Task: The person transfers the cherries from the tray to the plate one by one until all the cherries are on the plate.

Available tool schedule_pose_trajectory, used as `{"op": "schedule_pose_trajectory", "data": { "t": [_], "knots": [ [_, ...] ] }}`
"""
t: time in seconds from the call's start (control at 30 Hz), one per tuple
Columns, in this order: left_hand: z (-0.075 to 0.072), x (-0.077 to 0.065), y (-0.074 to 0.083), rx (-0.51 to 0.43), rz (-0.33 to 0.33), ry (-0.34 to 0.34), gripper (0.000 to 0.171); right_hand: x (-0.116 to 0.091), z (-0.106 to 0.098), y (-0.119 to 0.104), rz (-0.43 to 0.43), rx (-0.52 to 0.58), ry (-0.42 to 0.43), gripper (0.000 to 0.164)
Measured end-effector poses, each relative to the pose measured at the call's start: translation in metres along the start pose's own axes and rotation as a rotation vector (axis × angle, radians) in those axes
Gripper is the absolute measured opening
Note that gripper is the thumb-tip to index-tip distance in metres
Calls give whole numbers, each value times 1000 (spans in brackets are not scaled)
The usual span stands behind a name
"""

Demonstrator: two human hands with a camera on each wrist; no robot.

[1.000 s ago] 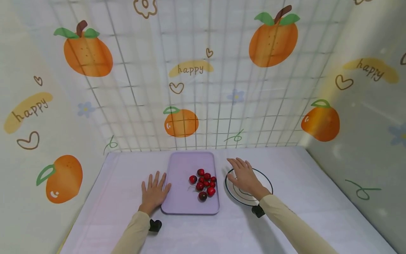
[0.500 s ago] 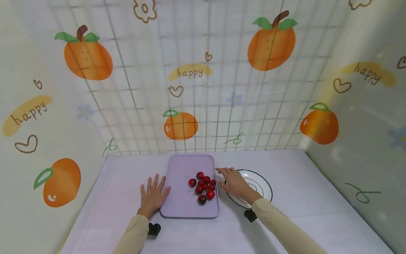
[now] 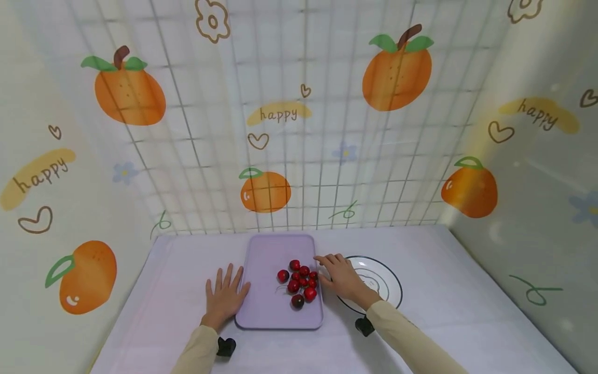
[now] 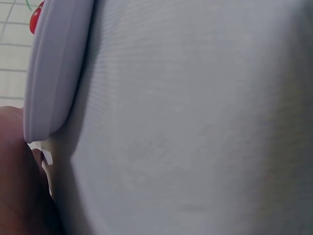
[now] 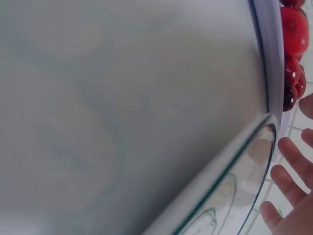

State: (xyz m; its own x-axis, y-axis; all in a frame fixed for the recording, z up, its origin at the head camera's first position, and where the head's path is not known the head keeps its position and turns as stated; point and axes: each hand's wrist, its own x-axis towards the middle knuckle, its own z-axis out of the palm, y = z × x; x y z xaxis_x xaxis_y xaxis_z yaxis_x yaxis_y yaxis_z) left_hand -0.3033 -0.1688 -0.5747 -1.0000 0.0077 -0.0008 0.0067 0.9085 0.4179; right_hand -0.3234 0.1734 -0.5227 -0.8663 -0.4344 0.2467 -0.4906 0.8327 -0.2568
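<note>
Several dark red cherries [image 3: 302, 282] lie in a cluster on the right half of a lilac tray [image 3: 261, 306]. My left hand [image 3: 225, 297] rests with fingers spread at the tray's left edge, the thumb overlapping the rim. To the tray's right is a white plate [image 3: 396, 283] with a dark green rim. Over the plate's left side reaches my right hand [image 3: 343, 279], fingers extended toward the cherries, index fingertip right at the tray's right rim. In the right wrist view its loosely spread fingers [image 5: 292, 183] hold nothing, with the cherries [image 5: 295, 32] just beyond.
A pale cloth covers the table [image 3: 177, 270]. Patterned curtains [image 3: 327, 156] with printed oranges stand behind the table and along both sides. A black wrist device [image 3: 226, 347] sits at the left cuff, another [image 3: 364, 326] at the right.
My right hand has moved left from over the plate to the tray's right rim, near the cherries. The left hand stays at the tray's left edge. The head view has tilted slightly up.
</note>
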Motion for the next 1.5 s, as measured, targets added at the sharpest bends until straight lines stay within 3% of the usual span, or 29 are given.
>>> {"op": "schedule_pose_trajectory", "data": {
  "t": [0.4, 0.73, 0.97, 1.27, 1.5],
  "knots": [
    [0, 8, -4, 13, 1, -4, 67, 7, 3, -2, 32, -12, -45, 47],
    [2, 0, -2, 8, -4, -1, 67, 6, 14, -1, 76, -35, -88, 34],
    [10, 1, -4, -20, 3, 4, 68, 2, 16, -1, 100, -40, -81, 28],
    [15, 12, -13, 43, 4, 16, 67, 7, 13, -2, 69, -14, -48, 27],
    [14, 10, -12, 31, -8, 5, 67, 7, 12, -5, 94, -2, -55, 21]
  ]
}}
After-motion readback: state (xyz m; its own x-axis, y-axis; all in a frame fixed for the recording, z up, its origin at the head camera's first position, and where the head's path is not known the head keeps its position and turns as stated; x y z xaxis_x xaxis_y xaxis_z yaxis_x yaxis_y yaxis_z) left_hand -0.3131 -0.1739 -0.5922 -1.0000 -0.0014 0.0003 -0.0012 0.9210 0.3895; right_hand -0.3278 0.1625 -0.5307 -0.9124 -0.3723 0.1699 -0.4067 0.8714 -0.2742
